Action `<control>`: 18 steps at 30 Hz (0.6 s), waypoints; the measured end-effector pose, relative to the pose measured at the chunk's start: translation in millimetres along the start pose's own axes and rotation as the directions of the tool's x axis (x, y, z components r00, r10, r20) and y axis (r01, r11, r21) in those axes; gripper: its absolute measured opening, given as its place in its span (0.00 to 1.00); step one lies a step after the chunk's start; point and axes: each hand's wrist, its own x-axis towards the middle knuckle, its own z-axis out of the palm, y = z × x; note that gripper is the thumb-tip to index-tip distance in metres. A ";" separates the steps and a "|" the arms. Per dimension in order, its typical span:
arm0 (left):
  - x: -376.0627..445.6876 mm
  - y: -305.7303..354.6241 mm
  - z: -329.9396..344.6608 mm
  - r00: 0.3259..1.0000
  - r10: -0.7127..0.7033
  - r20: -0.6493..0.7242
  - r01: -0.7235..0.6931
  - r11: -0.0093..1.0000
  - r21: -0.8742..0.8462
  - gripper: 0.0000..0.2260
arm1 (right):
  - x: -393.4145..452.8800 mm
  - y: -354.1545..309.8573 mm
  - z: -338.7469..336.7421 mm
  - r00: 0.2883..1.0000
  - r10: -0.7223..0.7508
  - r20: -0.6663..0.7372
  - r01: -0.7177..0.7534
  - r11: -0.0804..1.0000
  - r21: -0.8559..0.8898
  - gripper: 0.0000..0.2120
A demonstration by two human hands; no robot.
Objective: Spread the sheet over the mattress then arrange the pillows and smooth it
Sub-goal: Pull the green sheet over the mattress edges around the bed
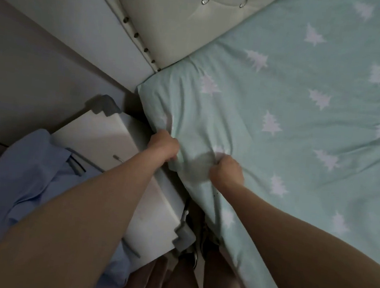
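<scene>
A mint-green sheet (302, 122) printed with white trees covers the mattress and fills the right half of the view. Its corner wraps the mattress next to the padded headboard. My left hand (164, 145) is closed on the sheet's edge at the side of the mattress, close to that corner. My right hand (227, 170) grips a bunched fold of the sheet a little further along the same edge. The cloth is creased and gathered between both hands. No pillow is in view.
A cream tufted headboard (172, 26) with metal studs stands at the top. A white bedside table (122, 160) with grey corner guards sits tight against the bed's side. Light blue cloth (30, 175) lies on it at the left. A narrow dark gap runs between table and mattress.
</scene>
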 end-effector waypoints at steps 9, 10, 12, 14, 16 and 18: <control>-22.8 3.6 -24.2 0.999 -0.045 0.004 0.044 0.981 0.186 0.14 | -28.1 -22.4 4.2 0.933 -0.161 0.321 0.134 0.986 0.103 0.12; -25.2 7.0 -27.9 0.999 -0.037 0.000 0.037 0.985 0.168 0.15 | -29.8 -27.1 -5.0 0.948 -0.162 0.273 0.123 0.980 0.157 0.11; -40.5 25.0 -34.7 0.999 0.003 0.053 -0.008 0.996 0.091 0.15 | -37.3 -26.7 -34.0 0.976 -0.131 0.174 0.083 0.962 0.259 0.10; -70.4 49.9 -41.2 0.988 0.060 0.139 -0.066 0.997 0.040 0.09 | -54.2 -22.5 -71.1 0.990 -0.095 0.104 0.053 0.936 0.349 0.08; -105.4 77.3 -48.7 0.969 0.174 0.175 -0.188 0.980 0.070 0.07 | -79.5 -18.5 -110.8 0.997 -0.077 0.031 0.056 0.893 0.446 0.06; -157.8 109.8 -48.8 0.927 0.321 0.195 -0.353 0.923 0.155 0.05 | -122.2 -1.9 -158.3 0.999 -0.034 -0.041 0.051 0.845 0.532 0.04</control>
